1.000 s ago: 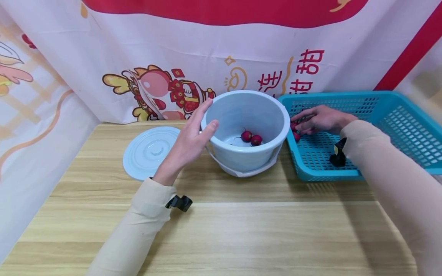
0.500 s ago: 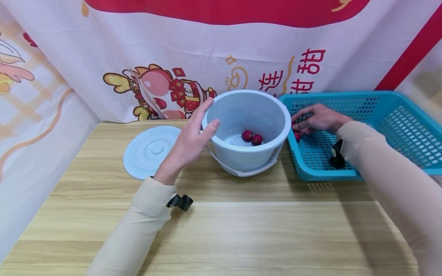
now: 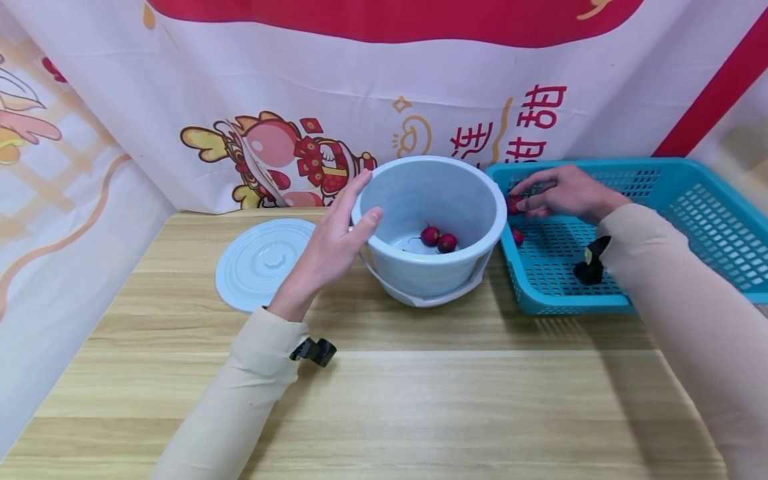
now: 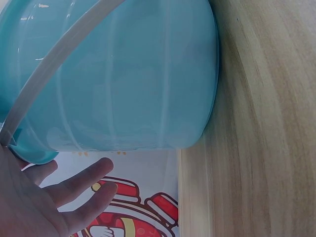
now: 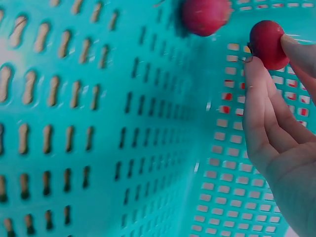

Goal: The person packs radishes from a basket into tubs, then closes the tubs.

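My right hand (image 3: 570, 193) pinches a radish (image 5: 268, 44) between thumb and fingertips, just inside the left end of the blue plastic basket (image 3: 576, 307). Another radish (image 3: 517, 237) lies on the basket floor beneath that hand, and the right wrist view shows it too. Against the left side of the light blue bucket (image 3: 429, 267) rests my left hand (image 3: 330, 240), its thumb at the rim and its fingers extended. Seen from the left wrist, the fingers (image 4: 79, 185) reach past the bucket wall. Two radishes (image 3: 438, 239) sit at the bottom of the bucket.
A round light blue lid (image 3: 264, 263) lies on the wooden table (image 3: 384, 407) left of the bucket. The bucket's handle (image 3: 426, 301) hangs down its front. Behind everything hangs a printed cloth (image 3: 336, 87). The bucket and basket stand side by side, almost touching.
My right hand has picked a radish up from the basket floor and lifted it slightly, leaving the other radish in plain view. The left hand and bucket stay in place.
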A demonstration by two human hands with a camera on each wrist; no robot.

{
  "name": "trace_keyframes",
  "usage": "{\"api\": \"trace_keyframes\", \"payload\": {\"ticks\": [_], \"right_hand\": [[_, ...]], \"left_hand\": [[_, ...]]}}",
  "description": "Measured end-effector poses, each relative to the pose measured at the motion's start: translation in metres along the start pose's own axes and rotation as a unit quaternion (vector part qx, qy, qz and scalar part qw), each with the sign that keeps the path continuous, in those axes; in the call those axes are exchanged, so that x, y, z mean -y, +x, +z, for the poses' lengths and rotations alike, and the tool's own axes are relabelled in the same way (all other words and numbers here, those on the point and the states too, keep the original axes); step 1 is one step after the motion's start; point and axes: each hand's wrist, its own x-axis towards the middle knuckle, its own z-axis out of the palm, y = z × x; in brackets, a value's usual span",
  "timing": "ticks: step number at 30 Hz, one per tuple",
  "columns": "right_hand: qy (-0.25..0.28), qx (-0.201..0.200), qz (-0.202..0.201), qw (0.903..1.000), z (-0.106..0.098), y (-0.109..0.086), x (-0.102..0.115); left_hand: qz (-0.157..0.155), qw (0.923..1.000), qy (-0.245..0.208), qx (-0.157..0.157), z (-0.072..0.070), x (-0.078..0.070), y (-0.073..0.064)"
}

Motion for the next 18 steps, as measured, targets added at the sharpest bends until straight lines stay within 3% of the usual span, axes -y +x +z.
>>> {"api": "trace_keyframes", "payload": {"ticks": [10,18], "right_hand": [[0.007,-0.036,-0.016,0.9992,-0.012,-0.012,0.013],[0.043,-0.084,-0.052,0.9942,-0.011,-0.021,0.027]], "left_hand": [[-0.001,1.0000,0.000,0.001,0.000,0.000,0.000],[0.002,1.0000,-0.003,0.000,0.000,0.001,0.001]]}}
